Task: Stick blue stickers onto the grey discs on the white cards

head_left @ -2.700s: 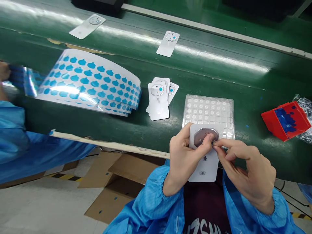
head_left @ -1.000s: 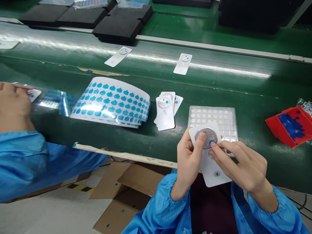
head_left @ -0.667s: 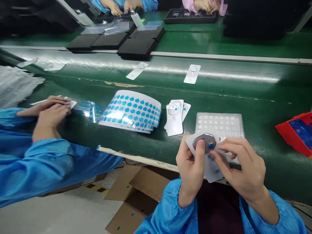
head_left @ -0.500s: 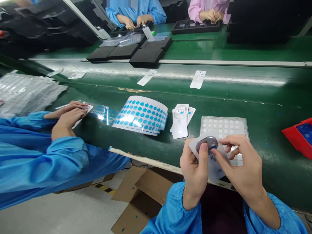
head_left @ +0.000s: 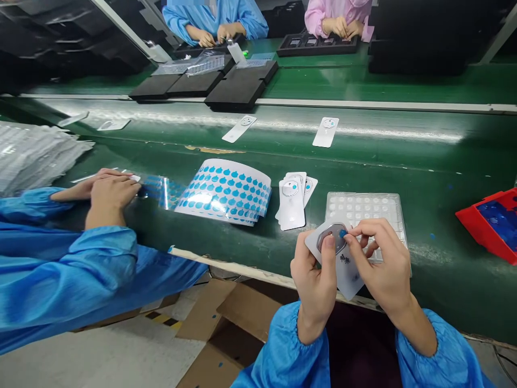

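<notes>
My left hand (head_left: 314,285) holds a white card (head_left: 349,277), tilted, with its thumb pressed on the grey, rounded panel in the card's upper part. Dark printed marks show below that panel. A small round blue sticker (head_left: 343,234) is at the panel's right side. There my right hand (head_left: 382,264) pinches with thumb and forefinger at the sticker's edge; its other fingers are curled. Behind my hands lies a clear plastic tray (head_left: 365,200) with rows of round white pieces. To its left is a small stack of similar white cards (head_left: 292,210).
A curled sheet of blue stickers (head_left: 226,188) lies left of the stack. More white cards (head_left: 325,132) rest farther back on the green surface. At right stands a red bin (head_left: 472,221) with blue contents. A co-worker's hands (head_left: 109,194) work at left; cardboard boxes (head_left: 238,312) are below.
My right thumb and forefinger have closed together at the blue sticker, which now shows more clearly. The card has turned slightly in my left hand. The whole view has shifted a little.
</notes>
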Demonstrator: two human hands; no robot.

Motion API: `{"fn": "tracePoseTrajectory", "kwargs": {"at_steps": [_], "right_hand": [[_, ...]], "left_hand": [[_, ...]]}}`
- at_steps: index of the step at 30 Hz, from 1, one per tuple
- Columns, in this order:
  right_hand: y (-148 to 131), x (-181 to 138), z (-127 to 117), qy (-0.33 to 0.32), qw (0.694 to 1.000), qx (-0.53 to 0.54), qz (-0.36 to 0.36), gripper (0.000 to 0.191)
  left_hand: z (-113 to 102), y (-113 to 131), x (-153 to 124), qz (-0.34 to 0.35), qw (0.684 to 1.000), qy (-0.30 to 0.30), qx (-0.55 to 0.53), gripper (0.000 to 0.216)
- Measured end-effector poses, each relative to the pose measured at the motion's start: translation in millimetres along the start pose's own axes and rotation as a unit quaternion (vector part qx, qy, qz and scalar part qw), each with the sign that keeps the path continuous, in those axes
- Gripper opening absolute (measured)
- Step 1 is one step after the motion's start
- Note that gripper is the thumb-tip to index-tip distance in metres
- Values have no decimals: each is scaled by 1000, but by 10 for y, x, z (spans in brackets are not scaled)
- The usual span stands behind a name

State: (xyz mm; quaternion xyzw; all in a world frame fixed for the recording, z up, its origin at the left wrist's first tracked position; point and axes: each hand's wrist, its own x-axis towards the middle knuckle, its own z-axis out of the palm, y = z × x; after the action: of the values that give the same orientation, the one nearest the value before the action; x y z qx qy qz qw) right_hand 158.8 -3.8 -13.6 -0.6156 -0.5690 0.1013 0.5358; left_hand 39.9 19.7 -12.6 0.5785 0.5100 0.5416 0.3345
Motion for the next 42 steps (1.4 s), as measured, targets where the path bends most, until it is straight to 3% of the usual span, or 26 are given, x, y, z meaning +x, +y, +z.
{"fn": "tracePoseTrajectory", "kwargs": {"at_steps": [6,13,20,27,42], "right_hand": [[27,2,21,43,996,-43,-64,14],[87,-21,12,31,987,-98,-125,30],[167,-11,-31,40,952,-187,-240,35],[248,-4,-111,-5,925,-229,-303,28],[318,-26,-126,-30,908,-208,-361,25]], "left_hand": [[23,-1,-9,-11,1000,-1,2,23],[22,10,52,-32,999,-7,5,23],[6,8,46,-26,999,-20,3,23],[11,-7,54,-34,999,-15,5,25],[5,-10,64,-50,999,-17,2,24]]}}
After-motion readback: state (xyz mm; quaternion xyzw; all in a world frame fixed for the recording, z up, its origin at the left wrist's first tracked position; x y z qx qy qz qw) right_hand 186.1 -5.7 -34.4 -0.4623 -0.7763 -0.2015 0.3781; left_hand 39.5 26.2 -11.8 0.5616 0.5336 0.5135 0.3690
